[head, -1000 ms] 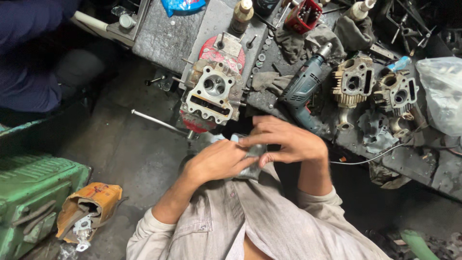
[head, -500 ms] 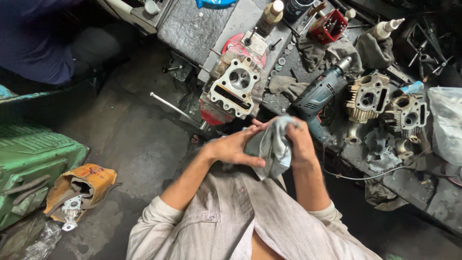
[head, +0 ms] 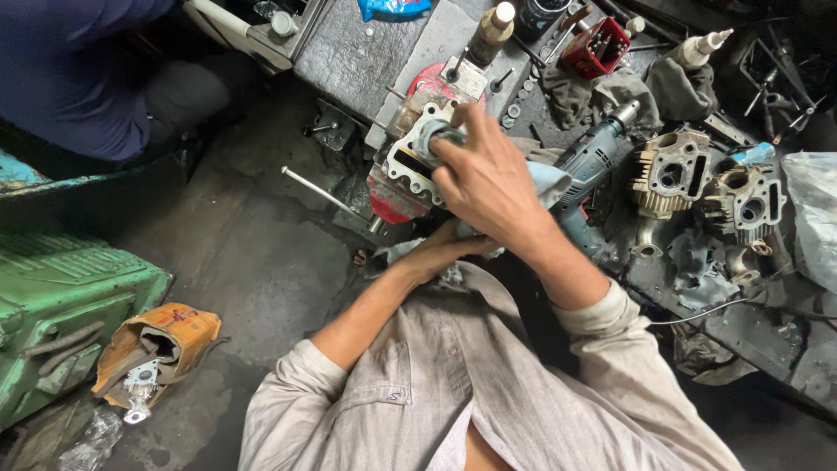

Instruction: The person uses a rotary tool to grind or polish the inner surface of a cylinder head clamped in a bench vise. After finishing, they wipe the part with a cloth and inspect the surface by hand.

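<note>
Grey cloth (head: pixel 545 183) sits bunched under the right hand (head: pixel 484 179), just above the middle of the frame, and this hand presses it against the pale metal cylinder head (head: pixel 410 161) clamped in a red vise (head: pixel 392 196) at the table (head: pixel 349 61) edge. Its grip is closed on the cloth, fingers curled over the top of the head. The left hand (head: pixel 449 249) lies below, mostly hidden under the right wrist, so whether its grip is apart or together cannot be told. To the right lie a blue-grey power drill (head: pixel 588 161) and two more finned engine parts (head: pixel 671 174). An orange carton (head: pixel 161 344) rests on the floor at lower left.
</note>
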